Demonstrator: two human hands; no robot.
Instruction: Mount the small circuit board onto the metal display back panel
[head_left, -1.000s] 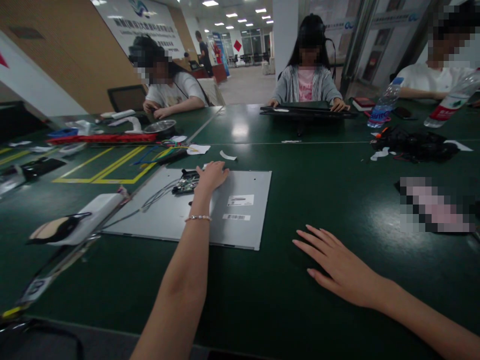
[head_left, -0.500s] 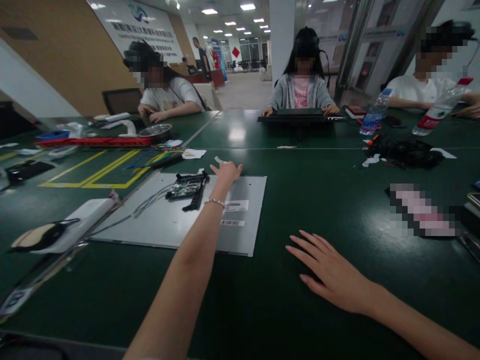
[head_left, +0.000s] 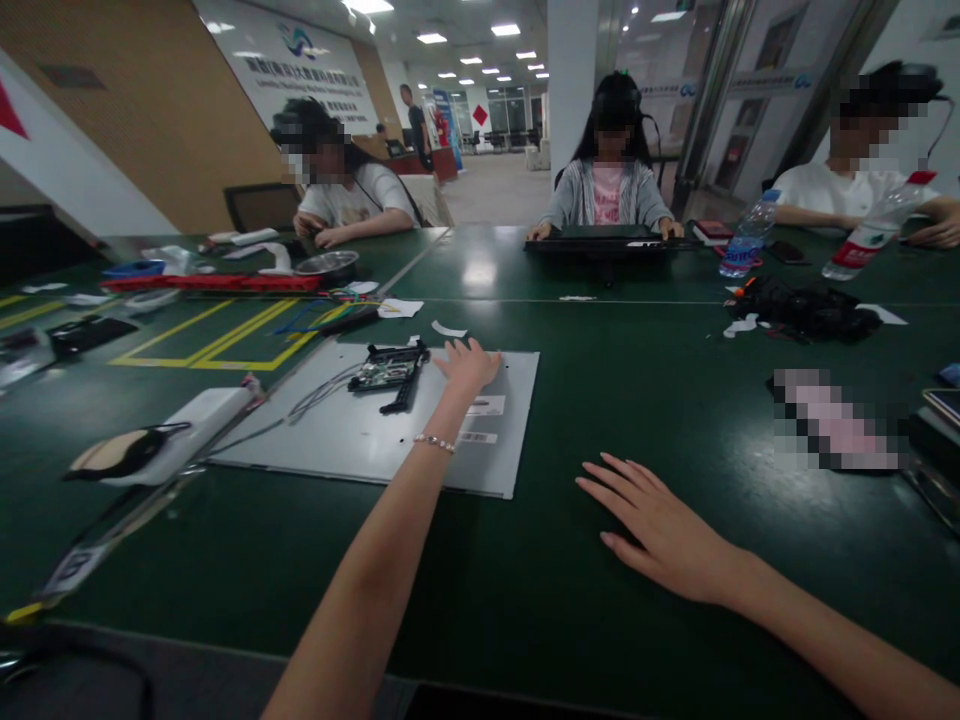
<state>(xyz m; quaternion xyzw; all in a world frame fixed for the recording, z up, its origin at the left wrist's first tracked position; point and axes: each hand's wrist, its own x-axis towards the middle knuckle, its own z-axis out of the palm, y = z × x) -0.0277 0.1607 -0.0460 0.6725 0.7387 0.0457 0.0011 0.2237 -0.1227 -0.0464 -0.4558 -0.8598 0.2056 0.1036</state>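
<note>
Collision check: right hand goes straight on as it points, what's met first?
Likely the grey panel, at its right edge; the right hand might pass above, as its height is unclear.

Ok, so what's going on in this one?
A flat grey panel lies on the green table, with a circuit board and its cables on it. The left hand is spread over the panel's far part, right of the board; contact is hard to tell. The right hand, open and holding nothing, is over the table, apart from the panel.
</note>
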